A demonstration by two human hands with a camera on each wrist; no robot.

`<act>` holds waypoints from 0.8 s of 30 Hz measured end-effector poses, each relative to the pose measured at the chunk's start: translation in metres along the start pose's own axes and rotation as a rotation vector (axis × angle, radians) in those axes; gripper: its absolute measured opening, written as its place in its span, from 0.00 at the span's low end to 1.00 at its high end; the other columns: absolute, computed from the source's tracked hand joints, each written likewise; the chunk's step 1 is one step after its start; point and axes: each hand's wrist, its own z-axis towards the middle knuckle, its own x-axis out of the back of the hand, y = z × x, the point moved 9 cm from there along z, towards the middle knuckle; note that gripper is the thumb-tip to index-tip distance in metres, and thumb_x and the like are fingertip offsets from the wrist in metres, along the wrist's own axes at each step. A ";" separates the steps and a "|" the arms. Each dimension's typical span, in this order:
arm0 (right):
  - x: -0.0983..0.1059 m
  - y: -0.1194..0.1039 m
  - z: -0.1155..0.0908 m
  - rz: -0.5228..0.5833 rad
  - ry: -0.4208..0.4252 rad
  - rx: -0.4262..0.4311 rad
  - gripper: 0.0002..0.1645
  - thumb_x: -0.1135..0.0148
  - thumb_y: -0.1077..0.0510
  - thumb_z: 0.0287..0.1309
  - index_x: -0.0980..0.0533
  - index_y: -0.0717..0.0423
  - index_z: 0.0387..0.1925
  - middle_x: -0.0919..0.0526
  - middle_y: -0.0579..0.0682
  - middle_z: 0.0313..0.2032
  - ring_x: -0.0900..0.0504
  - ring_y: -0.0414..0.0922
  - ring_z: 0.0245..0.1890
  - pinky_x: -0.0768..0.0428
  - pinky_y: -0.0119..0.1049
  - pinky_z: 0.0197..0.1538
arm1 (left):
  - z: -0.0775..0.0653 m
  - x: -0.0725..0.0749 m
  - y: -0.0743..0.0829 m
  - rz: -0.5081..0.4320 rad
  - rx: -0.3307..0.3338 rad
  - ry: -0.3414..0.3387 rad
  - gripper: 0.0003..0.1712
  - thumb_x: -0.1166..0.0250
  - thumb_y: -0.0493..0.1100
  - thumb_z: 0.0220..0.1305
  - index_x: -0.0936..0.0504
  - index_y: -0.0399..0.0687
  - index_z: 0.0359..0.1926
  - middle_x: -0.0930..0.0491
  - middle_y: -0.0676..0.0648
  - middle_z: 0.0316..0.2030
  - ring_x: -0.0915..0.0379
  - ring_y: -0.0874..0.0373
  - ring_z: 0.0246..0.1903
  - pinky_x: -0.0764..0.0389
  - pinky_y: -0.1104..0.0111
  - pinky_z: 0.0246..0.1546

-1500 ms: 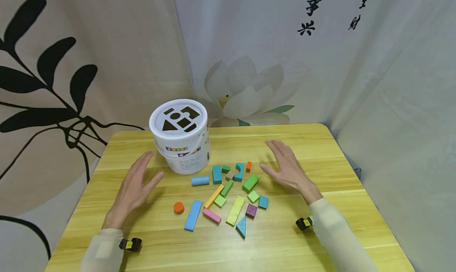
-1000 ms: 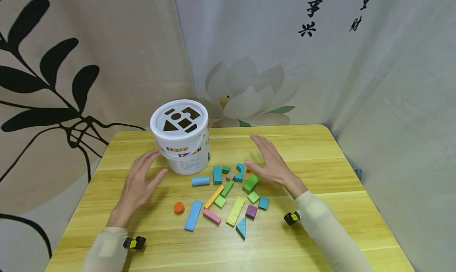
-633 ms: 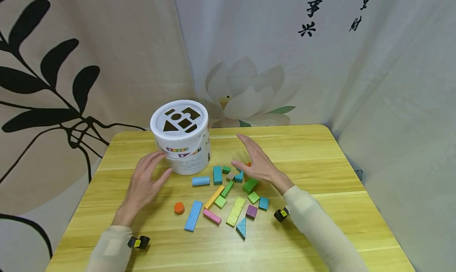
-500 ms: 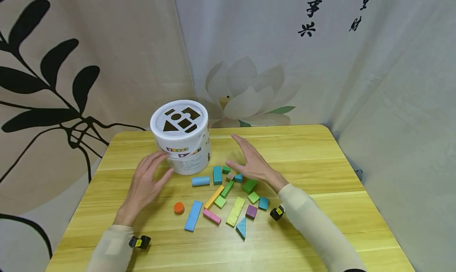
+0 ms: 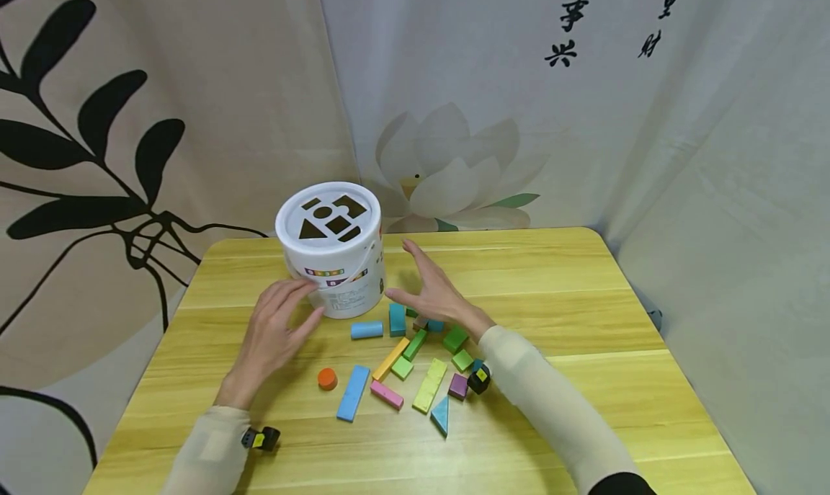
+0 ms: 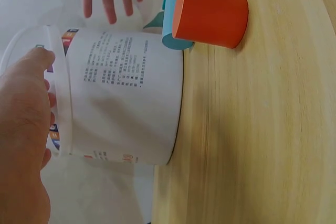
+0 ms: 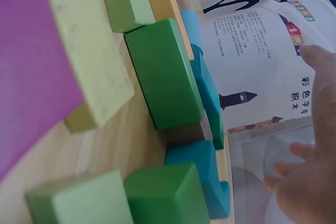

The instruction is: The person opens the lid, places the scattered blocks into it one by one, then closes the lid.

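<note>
Wooden table (image 5: 648, 408), printed curtain (image 5: 454, 63) behind, bucket (image 5: 329, 256) left of frame centre, blocks (image 5: 429, 385) lower centre, left hand (image 5: 272, 333) beside bucket, fingers loosely extended, right hand (image 5: 437, 295) opposite, fingers straight, thumb spread.

On the far backdrop (image 5: 454, 70), to the right, black characters (image 5: 573, 12) read 事, 兴, 里 and 财. The white bucket (image 5: 329, 257) shows 彩色 and 积木, "1=" on coloured squares (image 7: 292, 31), and fine print (image 7: 239, 35), apparently Chinese, too small to make out.

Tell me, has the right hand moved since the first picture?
Yes. In the head view, the right hand has moved left, closer to the white shape-sorter bucket, which stands in the same spot on the wooden table.
</note>
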 end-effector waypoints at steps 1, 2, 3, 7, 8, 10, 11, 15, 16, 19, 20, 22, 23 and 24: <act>-0.002 0.000 0.002 0.011 0.003 -0.007 0.63 0.34 0.31 0.59 0.61 0.30 0.83 0.49 0.43 0.80 0.50 0.43 0.76 0.41 0.62 0.72 | 0.000 -0.001 0.000 0.001 0.000 -0.002 0.27 0.25 0.42 0.53 0.15 0.34 0.55 0.17 0.37 0.55 0.26 0.42 0.56 0.33 0.48 0.66; -0.004 0.000 0.004 0.024 0.004 -0.013 0.63 0.33 0.32 0.59 0.61 0.29 0.83 0.48 0.43 0.80 0.50 0.42 0.76 0.41 0.62 0.71 | 0.001 -0.001 0.001 0.003 -0.002 -0.002 0.27 0.25 0.42 0.54 0.14 0.34 0.54 0.17 0.37 0.54 0.26 0.42 0.56 0.33 0.48 0.66; -0.006 0.000 0.006 0.037 0.006 -0.020 0.64 0.31 0.33 0.58 0.61 0.27 0.83 0.48 0.44 0.80 0.49 0.42 0.76 0.40 0.62 0.71 | 0.001 -0.002 0.001 0.007 -0.002 -0.004 0.27 0.25 0.43 0.54 0.14 0.35 0.54 0.16 0.37 0.54 0.26 0.42 0.56 0.34 0.48 0.66; -0.015 -0.001 0.013 0.073 0.009 -0.033 0.67 0.29 0.30 0.54 0.62 0.25 0.82 0.47 0.45 0.79 0.47 0.41 0.75 0.38 0.60 0.70 | 0.003 -0.003 0.001 0.013 -0.006 0.001 0.25 0.28 0.45 0.56 0.14 0.34 0.53 0.16 0.37 0.53 0.26 0.42 0.55 0.35 0.48 0.67; -0.017 -0.001 0.015 0.080 0.010 -0.034 0.67 0.30 0.29 0.53 0.62 0.26 0.82 0.48 0.45 0.79 0.47 0.42 0.75 0.37 0.60 0.70 | 0.003 -0.004 0.001 0.012 -0.008 0.002 0.25 0.28 0.45 0.56 0.14 0.34 0.53 0.16 0.37 0.53 0.26 0.42 0.55 0.35 0.48 0.67; -0.021 -0.002 0.017 0.092 0.010 -0.029 0.70 0.30 0.27 0.52 0.62 0.30 0.83 0.48 0.45 0.80 0.45 0.46 0.75 0.36 0.59 0.70 | 0.003 -0.005 0.002 0.012 -0.010 0.004 0.25 0.28 0.45 0.57 0.14 0.34 0.52 0.16 0.37 0.52 0.26 0.42 0.55 0.35 0.48 0.67; -0.023 -0.002 0.018 0.101 0.012 -0.024 0.71 0.30 0.27 0.51 0.62 0.33 0.84 0.49 0.45 0.80 0.44 0.48 0.75 0.36 0.60 0.70 | 0.003 -0.005 0.002 0.013 -0.013 0.005 0.25 0.29 0.45 0.57 0.14 0.34 0.52 0.16 0.37 0.52 0.26 0.41 0.55 0.35 0.47 0.67; -0.029 -0.007 0.022 0.130 0.017 0.001 0.72 0.27 0.32 0.52 0.62 0.42 0.85 0.50 0.47 0.80 0.43 0.54 0.74 0.35 0.59 0.70 | 0.005 -0.007 0.004 0.019 -0.016 0.000 0.24 0.29 0.45 0.57 0.13 0.34 0.52 0.16 0.37 0.51 0.26 0.42 0.55 0.34 0.46 0.65; -0.031 -0.009 0.023 0.139 0.020 0.008 0.72 0.26 0.33 0.52 0.61 0.44 0.85 0.50 0.47 0.80 0.43 0.54 0.74 0.35 0.58 0.70 | 0.005 -0.007 0.004 0.021 -0.016 -0.002 0.24 0.29 0.45 0.57 0.13 0.34 0.52 0.16 0.37 0.51 0.26 0.42 0.54 0.33 0.46 0.64; -0.035 -0.012 0.025 0.175 0.032 0.018 0.72 0.24 0.38 0.53 0.61 0.46 0.84 0.50 0.47 0.80 0.44 0.54 0.74 0.35 0.56 0.71 | 0.006 -0.007 0.005 0.027 -0.017 -0.002 0.23 0.29 0.45 0.57 0.13 0.35 0.51 0.16 0.38 0.49 0.26 0.42 0.53 0.32 0.45 0.62; -0.036 -0.013 0.026 0.192 0.039 0.019 0.73 0.23 0.39 0.52 0.61 0.47 0.84 0.50 0.47 0.79 0.43 0.54 0.74 0.35 0.56 0.71 | 0.007 -0.007 0.005 0.028 -0.019 -0.001 0.23 0.29 0.45 0.57 0.13 0.35 0.50 0.16 0.38 0.49 0.26 0.42 0.52 0.32 0.45 0.61; -0.039 -0.013 0.028 0.224 0.056 0.018 0.74 0.22 0.40 0.51 0.61 0.48 0.84 0.50 0.47 0.79 0.43 0.53 0.74 0.35 0.55 0.71 | 0.008 -0.008 0.005 0.034 -0.021 -0.002 0.22 0.29 0.45 0.57 0.12 0.34 0.49 0.17 0.38 0.47 0.27 0.43 0.52 0.32 0.46 0.61; -0.040 -0.014 0.029 0.242 0.068 0.019 0.74 0.22 0.40 0.51 0.61 0.49 0.84 0.49 0.47 0.79 0.43 0.53 0.74 0.35 0.56 0.71 | 0.010 -0.007 0.006 0.034 -0.023 -0.001 0.22 0.29 0.45 0.57 0.12 0.34 0.49 0.17 0.39 0.47 0.27 0.42 0.52 0.32 0.46 0.61; -0.042 -0.014 0.029 0.258 0.078 0.018 0.75 0.21 0.40 0.50 0.62 0.48 0.84 0.49 0.47 0.79 0.43 0.53 0.74 0.34 0.57 0.70 | 0.011 -0.008 0.006 0.035 -0.025 -0.002 0.21 0.29 0.44 0.57 0.12 0.34 0.48 0.17 0.38 0.46 0.27 0.42 0.51 0.32 0.46 0.61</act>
